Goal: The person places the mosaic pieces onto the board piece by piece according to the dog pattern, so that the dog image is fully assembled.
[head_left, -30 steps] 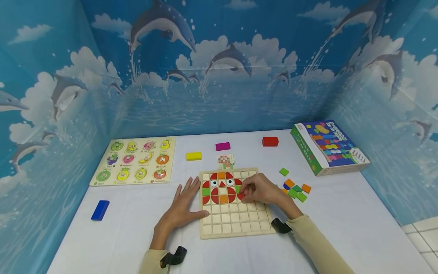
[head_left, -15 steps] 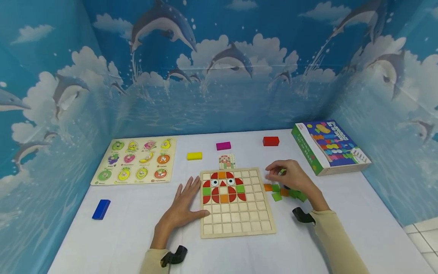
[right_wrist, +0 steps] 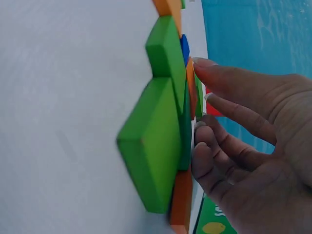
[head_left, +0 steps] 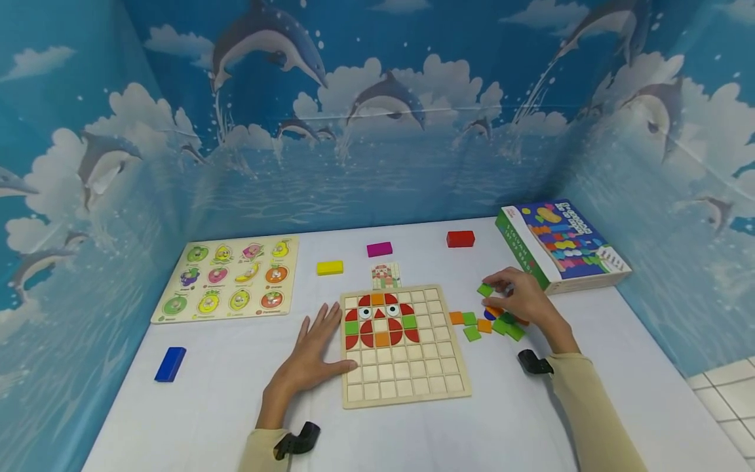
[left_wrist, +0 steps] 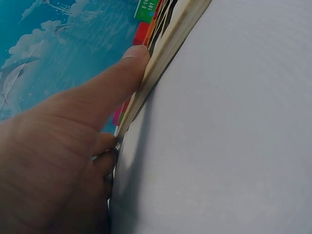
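A wooden grid board (head_left: 407, 402) lies mid-table, with red, green and orange tiles and two round eyes forming a face in its upper left. My left hand (head_left: 309, 354) is spread flat at the board's left side, thumb on its edge; the left wrist view shows the thumb (left_wrist: 114, 78) against the rim. Over the loose tiles to the right hovers my right hand (head_left: 522, 298), thumb and index finger apart on either side of a green tile (head_left: 485, 290). In the right wrist view, the thumb tip is right at an orange tile (right_wrist: 191, 83) in the pile.
A pattern card (head_left: 386, 275) touches the board's far edge. Yellow (head_left: 329, 267), magenta (head_left: 379, 249), red (head_left: 461, 238) and blue (head_left: 170, 364) blocks lie around. A fruit puzzle board (head_left: 224, 280) is at left, a game box (head_left: 560, 246) at right.
My right hand has left the board, where a red quarter-round tile now sits in a cell, and moved right to the loose tiles. My left hand stays in place.
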The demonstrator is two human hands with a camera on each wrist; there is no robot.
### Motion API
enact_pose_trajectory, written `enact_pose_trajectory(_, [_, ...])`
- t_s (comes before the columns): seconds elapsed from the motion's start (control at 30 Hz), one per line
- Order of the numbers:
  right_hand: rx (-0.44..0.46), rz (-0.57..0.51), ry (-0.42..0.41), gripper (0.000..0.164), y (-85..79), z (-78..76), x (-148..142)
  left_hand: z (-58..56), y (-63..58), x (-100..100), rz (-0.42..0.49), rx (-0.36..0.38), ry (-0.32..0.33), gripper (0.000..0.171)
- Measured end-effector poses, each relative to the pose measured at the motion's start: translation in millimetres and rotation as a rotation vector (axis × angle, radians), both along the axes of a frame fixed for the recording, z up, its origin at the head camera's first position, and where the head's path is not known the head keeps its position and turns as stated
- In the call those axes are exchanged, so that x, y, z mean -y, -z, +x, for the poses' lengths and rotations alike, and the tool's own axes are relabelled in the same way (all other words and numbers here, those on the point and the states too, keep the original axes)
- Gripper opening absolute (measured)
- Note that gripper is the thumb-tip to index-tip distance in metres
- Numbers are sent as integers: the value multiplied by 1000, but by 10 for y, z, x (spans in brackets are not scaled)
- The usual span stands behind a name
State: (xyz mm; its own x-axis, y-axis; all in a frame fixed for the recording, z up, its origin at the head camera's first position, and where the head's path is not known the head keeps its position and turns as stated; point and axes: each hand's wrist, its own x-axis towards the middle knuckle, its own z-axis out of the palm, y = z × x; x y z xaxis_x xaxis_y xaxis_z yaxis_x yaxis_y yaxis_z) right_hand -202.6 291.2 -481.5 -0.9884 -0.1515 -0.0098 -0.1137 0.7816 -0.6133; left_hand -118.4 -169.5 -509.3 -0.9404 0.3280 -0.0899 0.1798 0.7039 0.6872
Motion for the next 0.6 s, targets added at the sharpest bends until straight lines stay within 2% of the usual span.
enact_pose_trajectory(0.17, [33,24,-8,43,-28,22,-38,-6,8,3,5,1,0,113])
enact_pose_trajectory(0.33, [85,13,24,44,-36,45,-81,-6,9,10,11,3,-3,113])
enact_pose_trajectory(0.6, [80,16,53,45,-9,-35,-36,1,-6,12,3,-3,5,113])
